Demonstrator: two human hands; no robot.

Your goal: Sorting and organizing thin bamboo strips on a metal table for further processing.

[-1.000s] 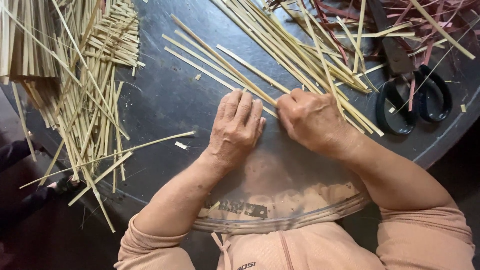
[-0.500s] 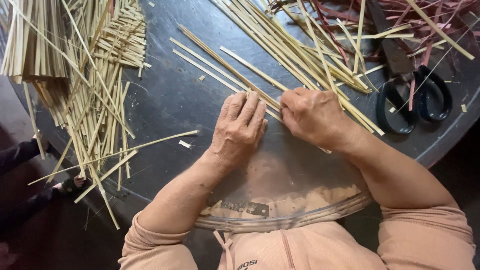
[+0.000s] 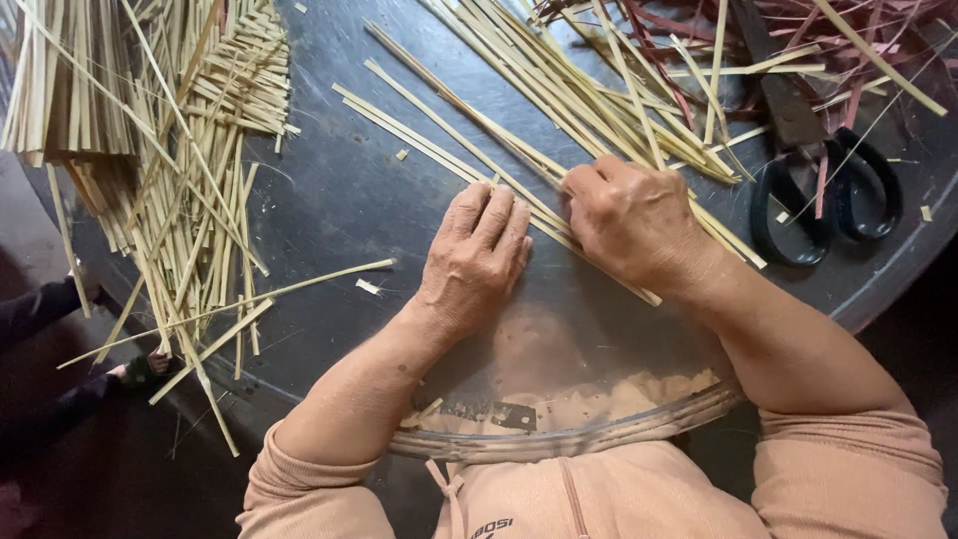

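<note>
Hands unmoved: left hand (image 3: 476, 262) fingers still flat together, right hand (image 3: 631, 222) still pinching bamboo strips (image 3: 449, 160).

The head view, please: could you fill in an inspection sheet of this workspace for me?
Surface: dark round table, worn pale near the person's edge.
Job's things: pale flat strips lie slantwise under both hands.
Clutter: loose strip pile at left; black scissors at right among reddish strips; small offcuts scattered.
Grippers: left hand lies flat, palm down, on the strips; right hand is curled over them, fingertips hidden.
Cables: nothing seen.
Surroundings: dark floor at lower left; peach sleeves at the bottom edge.
</note>
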